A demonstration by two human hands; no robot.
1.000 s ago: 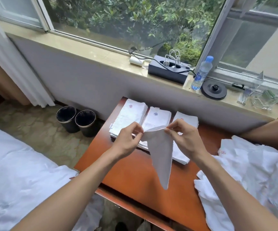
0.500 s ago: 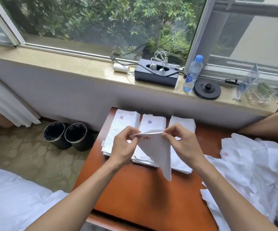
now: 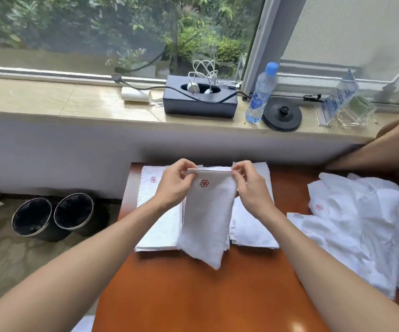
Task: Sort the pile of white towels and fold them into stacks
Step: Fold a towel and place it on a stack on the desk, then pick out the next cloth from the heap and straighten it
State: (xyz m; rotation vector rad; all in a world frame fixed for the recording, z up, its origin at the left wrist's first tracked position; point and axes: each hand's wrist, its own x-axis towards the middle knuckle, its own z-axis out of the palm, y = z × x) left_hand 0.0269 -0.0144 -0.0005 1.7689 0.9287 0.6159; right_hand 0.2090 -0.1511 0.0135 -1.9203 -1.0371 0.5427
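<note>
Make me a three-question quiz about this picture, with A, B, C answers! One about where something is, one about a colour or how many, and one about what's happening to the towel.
1. Where is the water bottle?
A. on the windowsill
B. on the table
C. on the floor

2. How many black bins stand on the floor?
A. one
B. two
C. four

3. What is happening to the towel with the red flower mark?
A. it lies flat on a stack
B. it sits in a bin
C. both hands hold it up by its top corners

Answers:
1. A, it stands beside the black box.
2. B, two side by side.
3. C, left hand and right hand pinch it, the rest hanging.
</note>
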